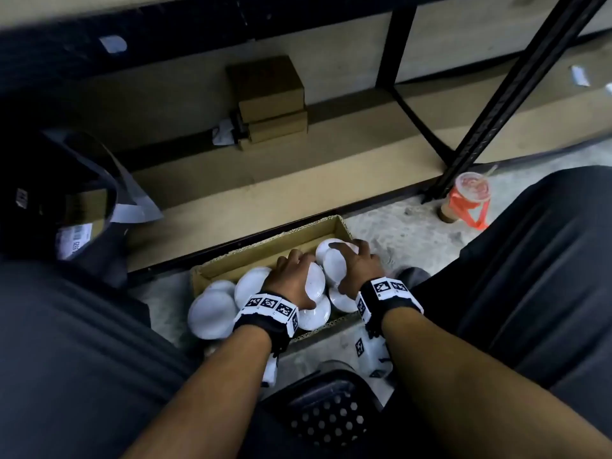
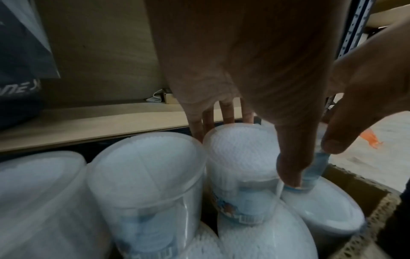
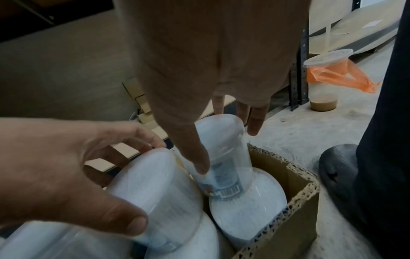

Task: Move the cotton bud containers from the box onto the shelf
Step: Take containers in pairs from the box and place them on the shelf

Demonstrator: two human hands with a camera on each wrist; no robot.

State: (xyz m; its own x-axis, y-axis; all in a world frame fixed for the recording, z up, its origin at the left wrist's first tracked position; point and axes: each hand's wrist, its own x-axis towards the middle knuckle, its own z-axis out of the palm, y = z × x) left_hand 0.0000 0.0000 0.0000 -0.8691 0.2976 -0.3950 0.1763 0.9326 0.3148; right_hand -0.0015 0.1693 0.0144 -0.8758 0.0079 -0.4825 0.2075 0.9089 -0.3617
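Observation:
An open cardboard box (image 1: 265,250) on the concrete floor holds several clear round cotton bud containers (image 1: 212,309) packed with white buds. My left hand (image 1: 293,276) grips one container (image 2: 239,157) in the box's middle, thumb (image 2: 292,166) on its near side and fingers behind it. My right hand (image 1: 356,263) grips a tilted container (image 3: 224,149) at the box's right end, thumb (image 3: 195,157) against its labelled wall. Both containers sit among the others in the box. The low wooden shelf (image 1: 298,180) lies just beyond the box.
Small stacked cardboard boxes (image 1: 268,101) stand at the back of the shelf. A black shelf upright (image 1: 496,111) rises at the right, with a drink cup in an orange bag (image 1: 470,197) beside it. A dark bag (image 1: 49,193) lies left. A black perforated stool (image 1: 324,415) is under me.

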